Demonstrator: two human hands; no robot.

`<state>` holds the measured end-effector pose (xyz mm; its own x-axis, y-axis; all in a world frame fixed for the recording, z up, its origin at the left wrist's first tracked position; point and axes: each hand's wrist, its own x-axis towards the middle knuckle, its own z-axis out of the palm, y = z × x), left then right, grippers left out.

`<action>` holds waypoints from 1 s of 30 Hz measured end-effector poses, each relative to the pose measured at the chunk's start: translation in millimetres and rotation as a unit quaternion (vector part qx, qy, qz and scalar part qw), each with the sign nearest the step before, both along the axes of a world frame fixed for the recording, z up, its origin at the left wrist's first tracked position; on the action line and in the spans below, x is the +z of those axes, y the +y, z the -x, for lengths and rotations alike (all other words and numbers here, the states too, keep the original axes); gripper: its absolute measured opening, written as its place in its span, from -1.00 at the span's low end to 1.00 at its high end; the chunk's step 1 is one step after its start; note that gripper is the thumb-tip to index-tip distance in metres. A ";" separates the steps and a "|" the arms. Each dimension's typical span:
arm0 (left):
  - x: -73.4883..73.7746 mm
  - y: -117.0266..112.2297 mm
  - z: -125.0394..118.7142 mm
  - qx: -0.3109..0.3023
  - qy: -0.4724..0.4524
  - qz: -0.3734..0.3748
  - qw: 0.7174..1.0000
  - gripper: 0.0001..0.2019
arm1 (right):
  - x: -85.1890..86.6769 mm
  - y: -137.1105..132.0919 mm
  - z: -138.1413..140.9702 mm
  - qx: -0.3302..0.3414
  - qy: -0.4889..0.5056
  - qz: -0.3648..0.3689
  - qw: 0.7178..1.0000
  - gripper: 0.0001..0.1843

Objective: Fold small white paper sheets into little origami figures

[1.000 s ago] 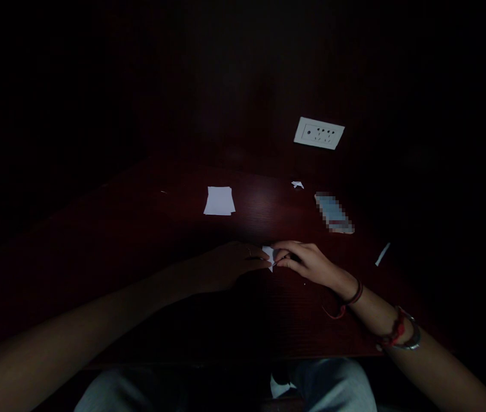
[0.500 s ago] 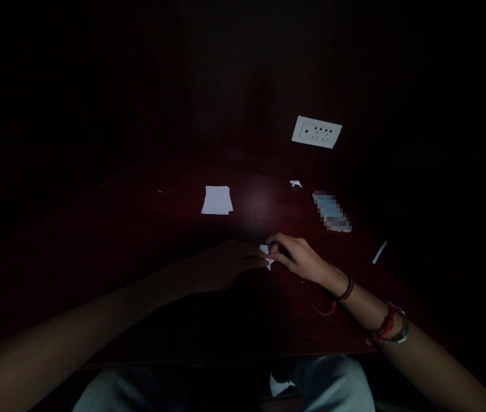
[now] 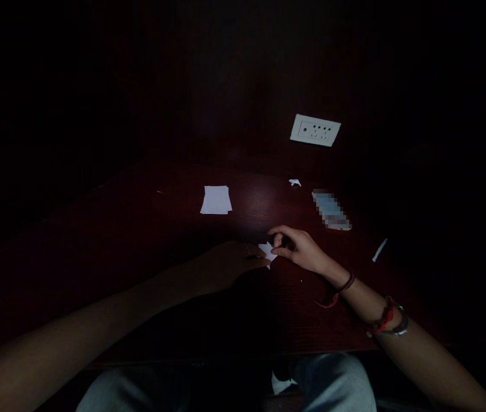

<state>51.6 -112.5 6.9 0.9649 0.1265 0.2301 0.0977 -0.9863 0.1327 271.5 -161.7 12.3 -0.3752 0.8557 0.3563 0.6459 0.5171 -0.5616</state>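
Observation:
A small white folded paper (image 3: 270, 250) with pointed corners lies on the dark red table between my hands. In shadow, my left hand (image 3: 232, 260) reaches in from the left, its thumb and fingers closed on the paper's left side; a ring shows on one finger. From the right, my right hand (image 3: 300, 247) has its thumb on the paper's right edge. The index finger of that hand arches above the paper, with the other fingers curled and partly hidden beneath.
A stack of white paper squares (image 3: 216, 199) lies beyond my hands. Farther right are a small folded white piece (image 3: 295, 182), a phone (image 3: 331, 210) and a paper strip (image 3: 379, 250). A socket plate (image 3: 315, 130) is on the back wall. The table's front edge runs above my knees.
My right index finger has lifted and opened away from the folded paper, so more of the paper shows. My left hand has stayed nearly in place.

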 end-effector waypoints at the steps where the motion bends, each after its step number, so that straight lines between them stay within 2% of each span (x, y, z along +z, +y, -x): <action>1: 0.5 2.8 1.4 0.000 0.004 0.003 1.000 -0.46 | 2.1 -2.5 -0.8 0.014 -0.001 -0.003 1.000 -0.64; 4: 4.4 12.0 5.8 -0.013 0.012 0.016 1.000 -0.40 | 9.0 -11.1 -1.4 0.066 -0.049 -0.027 0.996 -0.65; 7: 9.5 17.5 7.5 -0.046 -0.004 0.045 0.998 -0.36 | 12.5 -17.3 -0.1 0.087 -0.117 -0.051 0.988 -0.64; 11: 12.4 17.5 5.9 -0.057 -0.010 0.060 0.997 -0.33 | 12.1 -20.5 0.7 0.092 -0.186 -0.065 0.976 -0.59; 17: 9.8 16.0 6.9 -0.059 0.002 0.056 0.997 -0.35 | 9.5 -20.8 -3.2 0.079 -0.225 -0.089 0.967 -0.63; 23: 9.8 15.8 9.0 -0.039 0.024 0.018 0.999 -0.37 | 5.3 -20.3 -8.3 0.061 -0.200 -0.097 0.973 -0.68; 25: 10.6 15.5 9.0 -0.025 0.034 0.001 0.999 -0.37 | 7.0 -19.5 -9.8 0.048 -0.151 -0.095 0.983 -0.68; 30: 9.6 15.6 9.2 -0.003 0.023 -0.021 1.000 -0.41 | 12.3 -9.6 -12.0 -0.034 -0.028 -0.077 0.996 -0.62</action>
